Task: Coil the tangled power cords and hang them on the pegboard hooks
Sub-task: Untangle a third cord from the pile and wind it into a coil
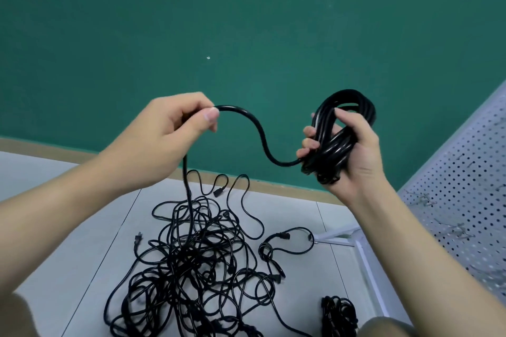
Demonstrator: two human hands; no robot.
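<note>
My right hand [353, 150] grips a black coil of power cord [342, 117], held up in front of the green wall. From the coil a loose length of the same cord [257, 131] curves left to my left hand [167, 134], which pinches it between thumb and fingers. Below my left hand the cord drops straight down into a tangled pile of black cords [197, 262] on the floor. A white pegboard [462, 172] with metal hooks [427, 200] stands at the right.
A smaller bundle of black cord [339, 312] lies on the floor at the bottom right, near the pegboard's white frame leg [364, 254]. The floor is light grey tile [82, 241]. A green wall [246, 22] with a tan baseboard rises behind.
</note>
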